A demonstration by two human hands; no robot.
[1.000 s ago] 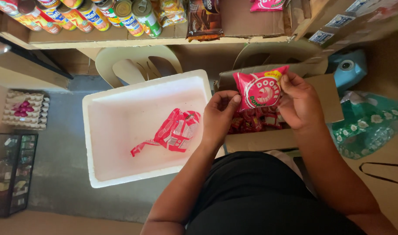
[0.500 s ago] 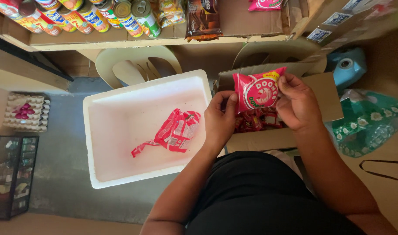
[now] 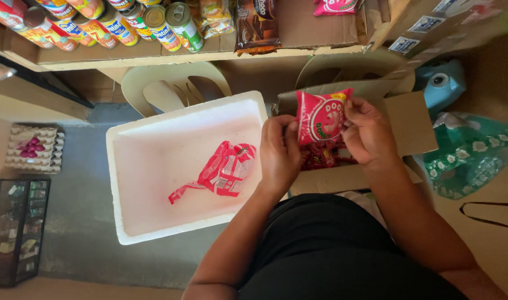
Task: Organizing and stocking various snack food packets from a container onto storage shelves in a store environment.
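Both my hands hold one pink snack packet (image 3: 321,116) above an open cardboard box (image 3: 405,125) that has more red packets (image 3: 319,155) inside. My left hand (image 3: 279,153) pinches the packet's left edge. My right hand (image 3: 368,133) grips its right edge. To the left lies a white foam box (image 3: 154,166) with a strip of red packets (image 3: 223,169) on its bottom.
A shelf (image 3: 154,53) at the top carries cans (image 3: 176,25) and snack bags. Two plastic chairs (image 3: 176,86) stand under it. An egg tray (image 3: 31,147) and a glass case (image 3: 17,230) are at the left. A green bag (image 3: 468,158) lies at the right.
The pink packet has shifted slightly left and lower between my hands. The foam box and the strip in it stay where they were.
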